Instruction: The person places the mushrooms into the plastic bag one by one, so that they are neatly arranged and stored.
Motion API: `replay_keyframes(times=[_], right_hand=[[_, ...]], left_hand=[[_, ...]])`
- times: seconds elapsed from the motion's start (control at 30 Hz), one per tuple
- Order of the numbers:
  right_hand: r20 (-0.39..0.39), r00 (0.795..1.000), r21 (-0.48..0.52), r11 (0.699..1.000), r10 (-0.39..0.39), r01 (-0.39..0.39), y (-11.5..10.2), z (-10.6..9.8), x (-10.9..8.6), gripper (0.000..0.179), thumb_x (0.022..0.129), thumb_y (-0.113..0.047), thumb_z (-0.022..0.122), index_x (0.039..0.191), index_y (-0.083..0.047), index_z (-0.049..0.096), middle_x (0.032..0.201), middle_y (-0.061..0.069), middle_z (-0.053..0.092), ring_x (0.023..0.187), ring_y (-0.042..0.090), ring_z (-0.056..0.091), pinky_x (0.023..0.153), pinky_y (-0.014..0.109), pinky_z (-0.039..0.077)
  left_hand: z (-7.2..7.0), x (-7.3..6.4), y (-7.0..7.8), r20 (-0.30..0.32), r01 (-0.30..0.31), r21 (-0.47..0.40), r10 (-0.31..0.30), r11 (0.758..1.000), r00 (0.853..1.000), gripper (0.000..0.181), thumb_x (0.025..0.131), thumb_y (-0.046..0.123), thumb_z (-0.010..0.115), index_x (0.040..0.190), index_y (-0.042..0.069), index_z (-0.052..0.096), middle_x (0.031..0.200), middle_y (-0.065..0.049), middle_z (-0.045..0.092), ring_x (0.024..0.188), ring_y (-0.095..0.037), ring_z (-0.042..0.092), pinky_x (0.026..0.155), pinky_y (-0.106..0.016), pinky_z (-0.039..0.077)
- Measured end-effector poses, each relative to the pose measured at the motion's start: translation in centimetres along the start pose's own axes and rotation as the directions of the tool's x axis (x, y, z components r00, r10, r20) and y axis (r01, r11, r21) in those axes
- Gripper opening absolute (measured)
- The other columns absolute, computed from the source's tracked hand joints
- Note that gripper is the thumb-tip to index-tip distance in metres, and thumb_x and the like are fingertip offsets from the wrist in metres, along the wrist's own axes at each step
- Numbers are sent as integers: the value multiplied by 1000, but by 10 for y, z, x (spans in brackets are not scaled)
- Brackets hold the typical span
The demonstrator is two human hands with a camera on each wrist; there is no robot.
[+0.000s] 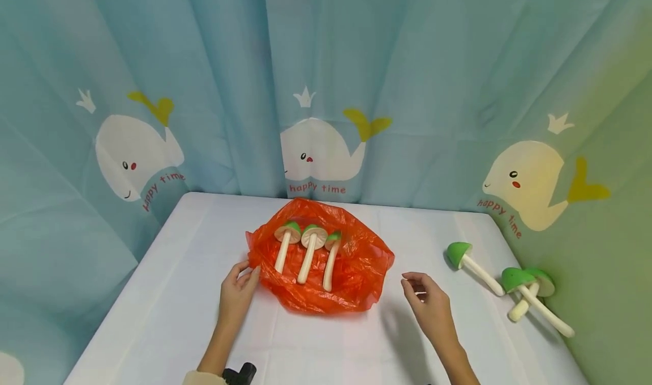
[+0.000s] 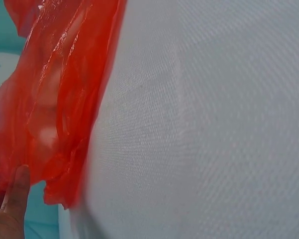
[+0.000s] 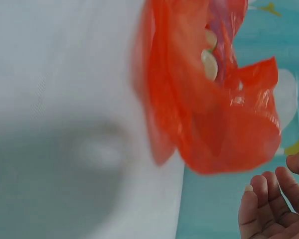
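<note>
The bag (image 1: 318,269) is lying on the table (image 1: 326,345), three mushrooms (image 1: 308,255) resting among its folds. My left hand (image 1: 238,289) is pinching its left edge; my right hand (image 1: 430,304) is hovering nearby, loosely curled, empty. One-sided lifting could be spilling mushrooms.

The red bag (image 1: 368,255) looked like thin plastic, crinkled and partly see-through, with glossy streaks along its folds. The mushrooms (image 1: 308,257) had smooth green caps (image 1: 516,279) and smooth, pale stems (image 1: 482,275) with a low sheen, though their exact material could not be told. The white tablecloth (image 1: 316,345) was matt with a fine, ribbed weave, and the blue curtain (image 1: 433,90) looked like smooth, dull-finished cloth.
</note>
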State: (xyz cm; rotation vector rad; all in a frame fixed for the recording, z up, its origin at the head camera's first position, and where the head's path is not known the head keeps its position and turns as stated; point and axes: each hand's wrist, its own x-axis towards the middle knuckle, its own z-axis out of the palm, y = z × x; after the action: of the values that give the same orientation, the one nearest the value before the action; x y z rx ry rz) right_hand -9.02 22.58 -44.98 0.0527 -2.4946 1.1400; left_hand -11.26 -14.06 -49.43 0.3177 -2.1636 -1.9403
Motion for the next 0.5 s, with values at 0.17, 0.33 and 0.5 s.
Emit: replay_keyframes(times=[0.17, 0.33, 0.5], right_hand=[[-9, 1000, -54, 998, 28, -28, 18, -15, -5, 10, 87, -7, 67, 96, -5, 68, 80, -2, 65, 70, 8, 60, 61, 12, 46], [-16, 999, -97, 994, 51, -53, 32, -29, -6, 11, 88, -10, 66, 98, -5, 67, 81, 0, 66, 72, 6, 60, 61, 8, 44], [-16, 995, -120, 988, 95, -96, 42, -35, -5, 13, 90, -13, 65, 100, -5, 67, 84, 2, 67, 73, 4, 60, 63, 7, 44]], left_hand=[[0, -3, -3, 1, 5, 4, -5, 1000, 1000, 36, 91, 15, 63, 120, -4, 54, 107, -25, 63, 89, -6, 61, 72, -11, 48], [0, -2, -4, -8, 2, -13, -2, 1000, 1000, 36, 91, 14, 63, 120, -5, 54, 108, -25, 63, 90, -9, 62, 73, -11, 48], [0, 2, -3, -1, 0, -21, 0, 1000, 1000, 35, 92, 14, 61, 120, -6, 53, 106, -26, 63, 88, -6, 62, 74, -12, 48]])
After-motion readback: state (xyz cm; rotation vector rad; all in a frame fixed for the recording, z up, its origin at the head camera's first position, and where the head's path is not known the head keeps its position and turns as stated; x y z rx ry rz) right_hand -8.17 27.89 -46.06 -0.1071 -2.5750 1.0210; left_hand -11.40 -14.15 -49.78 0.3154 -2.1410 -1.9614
